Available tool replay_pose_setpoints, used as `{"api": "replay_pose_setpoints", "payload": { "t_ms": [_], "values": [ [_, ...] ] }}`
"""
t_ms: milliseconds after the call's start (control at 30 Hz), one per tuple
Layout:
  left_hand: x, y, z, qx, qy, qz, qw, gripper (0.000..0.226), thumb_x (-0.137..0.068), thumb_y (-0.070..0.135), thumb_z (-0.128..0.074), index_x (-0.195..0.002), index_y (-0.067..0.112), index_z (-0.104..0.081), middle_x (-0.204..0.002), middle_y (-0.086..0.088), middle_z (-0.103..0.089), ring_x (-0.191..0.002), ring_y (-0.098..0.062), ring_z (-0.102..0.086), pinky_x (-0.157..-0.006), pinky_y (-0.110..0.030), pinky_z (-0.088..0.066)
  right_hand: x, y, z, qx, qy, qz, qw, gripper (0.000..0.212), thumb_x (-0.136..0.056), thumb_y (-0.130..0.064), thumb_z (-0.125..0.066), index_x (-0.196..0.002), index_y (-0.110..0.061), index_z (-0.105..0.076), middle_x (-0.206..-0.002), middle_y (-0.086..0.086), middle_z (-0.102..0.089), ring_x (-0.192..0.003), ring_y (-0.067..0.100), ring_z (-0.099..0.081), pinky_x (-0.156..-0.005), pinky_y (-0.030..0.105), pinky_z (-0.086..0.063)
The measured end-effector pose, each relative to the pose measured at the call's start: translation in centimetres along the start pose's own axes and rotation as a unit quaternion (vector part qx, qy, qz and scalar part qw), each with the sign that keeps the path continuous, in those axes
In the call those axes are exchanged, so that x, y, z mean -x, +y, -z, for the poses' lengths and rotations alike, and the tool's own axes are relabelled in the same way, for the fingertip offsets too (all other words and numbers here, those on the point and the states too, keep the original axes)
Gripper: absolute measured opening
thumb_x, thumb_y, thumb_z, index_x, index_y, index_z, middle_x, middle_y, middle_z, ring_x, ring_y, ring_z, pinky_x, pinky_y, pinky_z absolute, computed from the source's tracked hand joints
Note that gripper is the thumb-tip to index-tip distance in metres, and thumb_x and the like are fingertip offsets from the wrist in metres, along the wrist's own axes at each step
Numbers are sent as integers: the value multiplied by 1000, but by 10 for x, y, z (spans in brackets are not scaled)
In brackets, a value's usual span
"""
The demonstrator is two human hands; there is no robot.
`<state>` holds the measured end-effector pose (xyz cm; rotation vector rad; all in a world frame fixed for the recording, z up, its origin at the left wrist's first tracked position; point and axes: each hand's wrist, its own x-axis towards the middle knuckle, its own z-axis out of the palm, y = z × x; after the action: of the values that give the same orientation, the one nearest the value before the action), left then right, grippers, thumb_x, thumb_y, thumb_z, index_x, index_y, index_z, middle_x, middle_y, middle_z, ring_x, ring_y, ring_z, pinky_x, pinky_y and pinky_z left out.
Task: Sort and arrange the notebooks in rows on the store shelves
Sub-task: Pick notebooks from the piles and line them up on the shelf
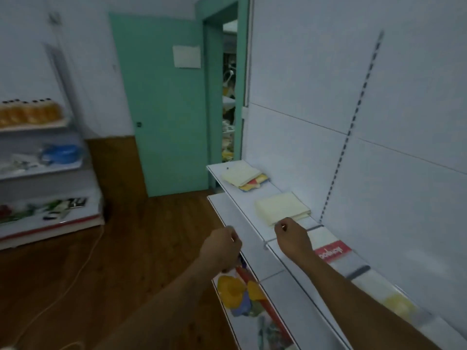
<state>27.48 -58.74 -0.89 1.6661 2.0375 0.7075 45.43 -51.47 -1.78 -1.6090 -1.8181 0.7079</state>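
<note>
– Cream notebooks (281, 207) lie stacked on the upper shelf (242, 198), just beyond the right hand (290, 234). A looser pile (243, 176) sits further along, with coloured covers poking out underneath.

– And the hands?

– Both have the fingers curled. The right one hovers over the shelf edge and seems to hold nothing. The left hand (223, 245) hangs over the lower shelf (223, 205); whether it grips anything cannot be told, since the view is blurred.

– What might go wrong?

– The far pile looks uneven, so a careless tug could likely slide the top books off the front edge. A red-labelled book (332, 251) lies under the right forearm; a dragging arm might push it out of line. The dim, blurred view could also lead to mixed-up sorts.
</note>
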Motion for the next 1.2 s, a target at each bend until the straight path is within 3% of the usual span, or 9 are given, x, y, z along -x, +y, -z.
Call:
{"api": "replay_pose_setpoints", "payload": {
  "t_ms": [233,367,500,767,933,1200],
  "values": [
    [-29,-111,79,33,49,96,994,11,-94,25,-51,-96,19,-61,-92,1,-64,-83,-16,-64,-79,-34,-58,-47,-105,-119,22,-107,71,991,21,-96,-29,-45,-93,-14,-60,-92,3,-62,-86,19,-58,-75,31,-47],
    [-58,-148,99,52,68,114,990,8,-94,23,-51,-94,23,-59,-88,3,-63,-78,-13,-63,-72,-30,-58,-71,-134,-171,52,-135,106,984,15,-97,-25,-45,-86,-21,-55,-80,-5,-56,-72,7,-52,-59,20,-38],
    [-96,-182,113,36,67,130,989,9,-93,24,-50,-90,22,-59,-87,3,-63,-78,-14,-63,-73,-35,-59,-116,-158,-219,52,-149,120,980,15,-97,-26,-44,-90,-20,-56,-84,-3,-59,-74,8,-55,-57,18,-37],
    [-217,-231,167,12,58,169,984,10,-93,21,-50,-96,19,-59,-90,0,-64,-81,-16,-65,-77,-36,-59,-241,-210,-287,37,-187,136,972,17,-98,-31,-44,-100,-20,-57,-88,-2,-61,-79,13,-59,-71,30,-48],
    [-293,-249,191,29,67,168,983,11,-95,24,-50,-100,21,-59,-91,1,-64,-82,-15,-64,-77,-34,-59,-320,-242,-320,28,-195,143,970,19,-98,-32,-44,-99,-19,-57,-84,-3,-60,-74,12,-58,-62,26,-45],
    [-404,-309,218,30,36,155,987,11,-95,22,-50,-102,21,-59,-97,1,-64,-87,-13,-64,-80,-30,-58,-407,-268,-392,59,-193,136,970,14,-97,-33,-45,-96,-24,-56,-86,-4,-62,-75,11,-60,-63,24,-49]
  ]
}}
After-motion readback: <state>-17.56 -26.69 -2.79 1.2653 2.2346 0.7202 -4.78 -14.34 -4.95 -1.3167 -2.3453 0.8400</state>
